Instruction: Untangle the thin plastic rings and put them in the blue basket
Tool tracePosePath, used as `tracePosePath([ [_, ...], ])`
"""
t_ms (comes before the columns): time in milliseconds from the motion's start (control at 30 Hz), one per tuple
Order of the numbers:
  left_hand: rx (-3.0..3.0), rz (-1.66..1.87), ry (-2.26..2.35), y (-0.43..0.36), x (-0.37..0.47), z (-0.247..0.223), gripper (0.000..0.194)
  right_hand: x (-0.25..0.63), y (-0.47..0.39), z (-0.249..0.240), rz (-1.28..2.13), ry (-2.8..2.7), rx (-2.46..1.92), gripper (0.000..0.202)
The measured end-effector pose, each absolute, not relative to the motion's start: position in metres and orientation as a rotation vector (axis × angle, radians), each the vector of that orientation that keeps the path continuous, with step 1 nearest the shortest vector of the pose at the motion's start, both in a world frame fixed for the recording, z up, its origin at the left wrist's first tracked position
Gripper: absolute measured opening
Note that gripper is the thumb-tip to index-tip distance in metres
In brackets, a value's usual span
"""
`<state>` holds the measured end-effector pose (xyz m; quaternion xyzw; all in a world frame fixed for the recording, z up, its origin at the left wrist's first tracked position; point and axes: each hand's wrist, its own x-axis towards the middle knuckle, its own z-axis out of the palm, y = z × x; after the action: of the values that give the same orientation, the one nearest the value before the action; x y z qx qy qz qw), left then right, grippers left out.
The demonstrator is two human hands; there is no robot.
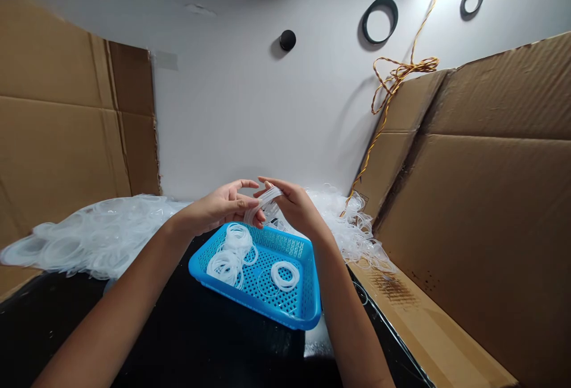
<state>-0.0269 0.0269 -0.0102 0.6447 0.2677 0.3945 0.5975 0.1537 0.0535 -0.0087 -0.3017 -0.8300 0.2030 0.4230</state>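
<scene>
Both hands hold one bundle of thin translucent rings [269, 196] above the far side of a blue perforated basket [254, 303]. My left hand [225, 202] pinches the bundle from the left between thumb and fingers, the index finger stretched out. From the other side my right hand [292, 202] closes on the same bundle, its fingertips partly hidden. Inside the basket, stacks of rings [226, 266] lie at the left, and a smaller coil of rings [285, 276] rests at the right.
Heaps of translucent rings [102, 233] spread at the left, with another ring heap [352, 227] at the right. Cardboard walls [491, 197] stand on both sides. A twisted yellow cord [392, 81] hangs at the right. Black round pieces [288, 40] sit on the white wall.
</scene>
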Motion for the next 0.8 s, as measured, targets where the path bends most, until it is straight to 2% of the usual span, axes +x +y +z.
tracePosePath([
  [133,1.543,0.775,0.549,0.031,-0.023,-0.015,0.033,0.153,0.048,-0.010,0.457,-2.093,-0.803,0.040],
  [333,1.594,0.784,0.598,0.028,-0.020,-0.017,0.022,0.152,0.041,-0.008,0.401,-2.158,-0.834,0.038],
  [633,1.725,0.825,0.657,0.024,-0.024,-0.014,0.012,0.156,0.033,-0.005,0.356,-2.243,-0.776,0.031],
  [800,1.694,0.755,0.575,0.023,-0.022,-0.015,0.025,0.155,0.031,-0.006,0.353,-2.297,-0.745,0.031],
])
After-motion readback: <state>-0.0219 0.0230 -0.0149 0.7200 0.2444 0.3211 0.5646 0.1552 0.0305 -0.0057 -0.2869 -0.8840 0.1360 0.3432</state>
